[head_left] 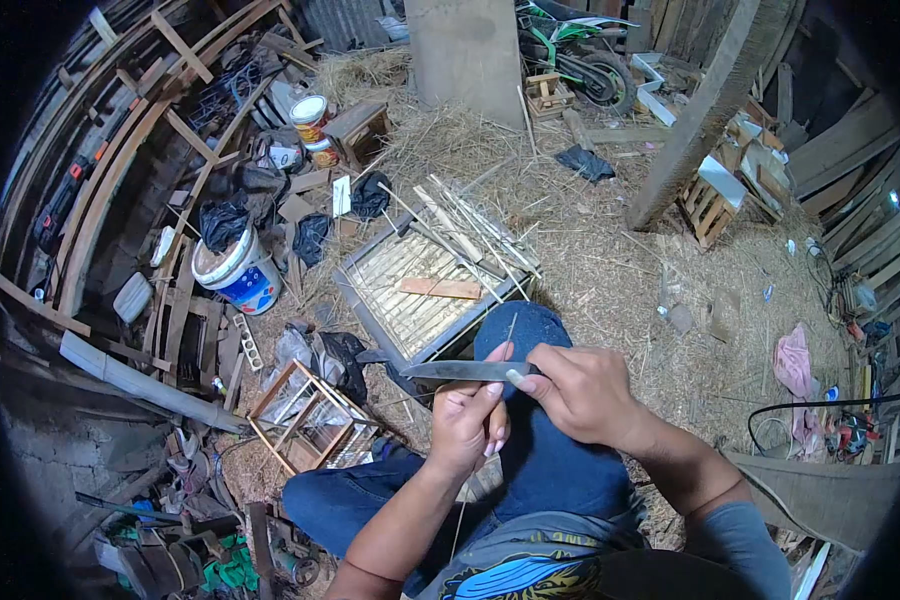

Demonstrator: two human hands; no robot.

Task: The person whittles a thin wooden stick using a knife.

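My right hand (582, 392) is closed round the handle of a knife. The knife's blade (470, 371) points left, across and just above the fingers of my left hand (462, 425). Between the fingers of my left hand is a thin stick (511, 333), pinched; its upper end sticks up past the blade over my knee, and its lower part runs down toward my lap. In front of my knees stands a low box with a slatted top (385, 292). A short flat piece of wood (440, 288) and a bundle of thin sticks (460, 235) lie on it.
A white bucket (245, 275) stands left of the box, and a small wooden frame (310, 425) is beside my left leg. Straw covers the floor. A slanted post (695, 120) rises at the right; a green motorbike (575, 55) is at the back.
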